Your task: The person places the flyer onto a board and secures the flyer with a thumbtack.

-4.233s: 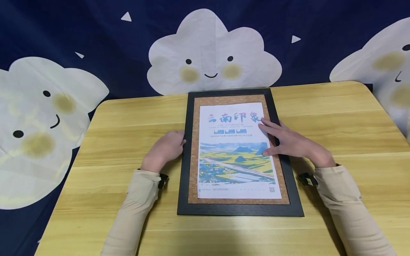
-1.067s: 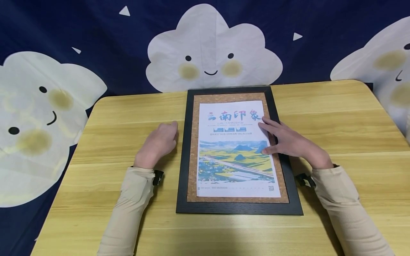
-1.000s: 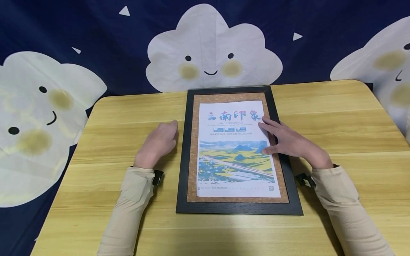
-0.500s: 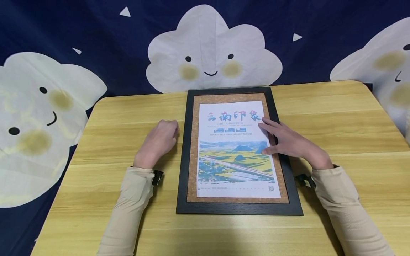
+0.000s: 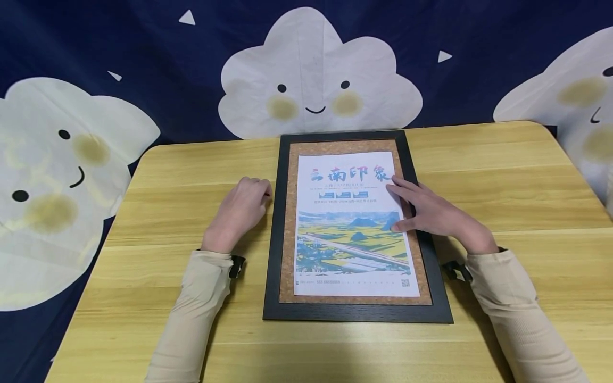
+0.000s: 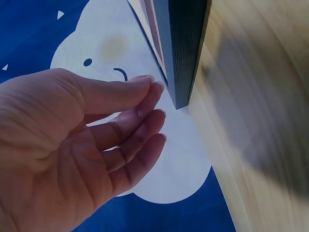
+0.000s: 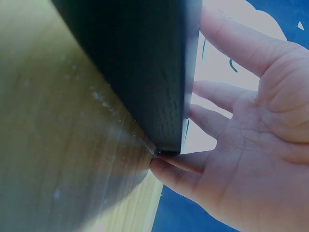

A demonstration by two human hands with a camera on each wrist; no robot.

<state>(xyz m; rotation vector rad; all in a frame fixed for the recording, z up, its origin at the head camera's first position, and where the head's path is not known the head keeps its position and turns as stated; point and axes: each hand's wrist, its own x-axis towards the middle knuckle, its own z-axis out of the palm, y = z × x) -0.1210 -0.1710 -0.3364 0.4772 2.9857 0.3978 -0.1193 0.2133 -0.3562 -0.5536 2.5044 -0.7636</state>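
Note:
A black-framed cork board (image 5: 270, 266) lies flat in the middle of the wooden table (image 5: 503, 175). On the cork lies a white poster (image 5: 351, 234) with coloured characters and a landscape picture. My right hand (image 5: 407, 205) rests flat on the poster's right edge and the frame, with its fingers straight and spread. In the right wrist view the right hand (image 7: 212, 125) reaches over the dark frame edge (image 7: 145, 63). My left hand (image 5: 256, 194) sits on the table beside the frame's left side, loosely curled and holding nothing. Its fingertips (image 6: 157, 89) are very near the frame edge (image 6: 186, 48); I cannot tell if they touch.
A dark blue cloth with white smiling clouds (image 5: 316, 80) hangs behind the table and drapes down at the left (image 5: 57, 186). Bare tabletop lies to either side of the frame. The table's rounded far corners sit at the left and right.
Since 4.2 s ago my left hand came off the frame's left edge and shifted left. In the last second it has drifted slightly back toward the frame. The right hand has not moved.

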